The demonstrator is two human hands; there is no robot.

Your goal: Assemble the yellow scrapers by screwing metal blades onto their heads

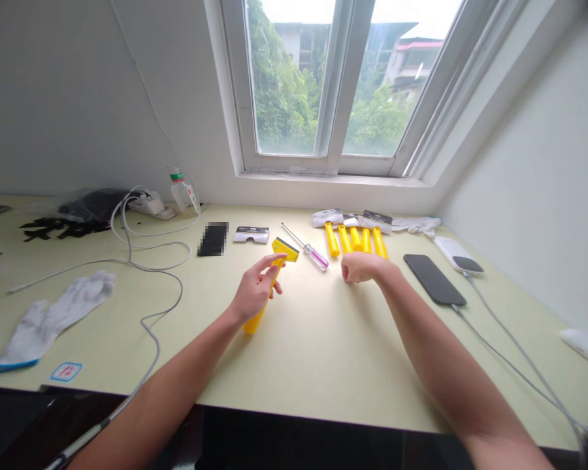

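Note:
My left hand [255, 287] is wrapped round the handle of a yellow scraper [287, 250], its wide head with a dark edge tilted up toward the window. Closed into a fist, my right hand [359, 267] is low over the table; its curled fingers hide whatever may be inside. Just left of that fist lies a screwdriver [316, 256] with a clear and purple handle. Beyond the fist, several yellow scrapers [343, 239] lie side by side, their far ends in packaging. A black-and-white header card [251, 235] rests beyond the left hand.
A blurred-out dark rectangle [213, 239] is left of the card. White cable [151, 318] loops across the left side, near a white glove [59, 320] and a bottle [182, 189]. At right lie a phone [434, 279] on a cable and a white device [458, 254].

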